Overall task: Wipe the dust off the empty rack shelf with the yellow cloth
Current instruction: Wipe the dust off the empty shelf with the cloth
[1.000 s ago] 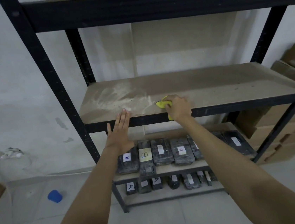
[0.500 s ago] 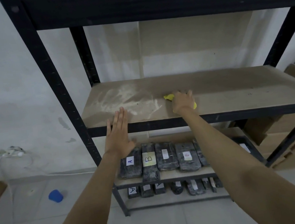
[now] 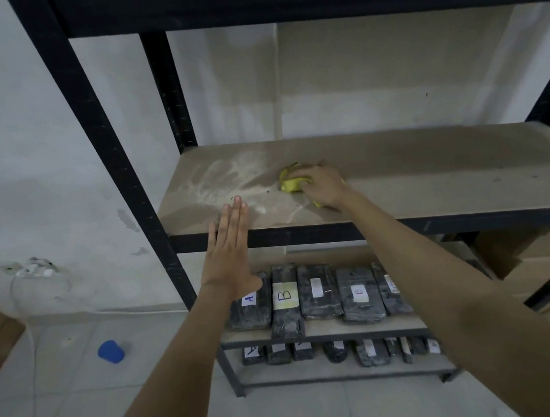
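The empty brown shelf board (image 3: 434, 176) sits in a black metal rack, with pale dust smeared over its left part (image 3: 226, 183). My right hand (image 3: 322, 184) grips a bunched yellow cloth (image 3: 289, 181) and presses it onto the board just right of the dust. A bit of the cloth pokes out under my wrist. My left hand (image 3: 231, 254) is flat with straight fingers, held against the shelf's front edge, fingertips reaching onto the board near the dust.
The black front upright (image 3: 116, 178) stands left of my left hand. Dark wrapped packs with white labels (image 3: 317, 292) fill the two lower shelves. Cardboard boxes (image 3: 546, 256) are stacked at right. A blue cup (image 3: 110, 352) lies on the tiled floor.
My right hand has carried the cloth from the shelf's front edge further onto the board and toward the dust. The view has moved closer. My left hand stays at the edge.
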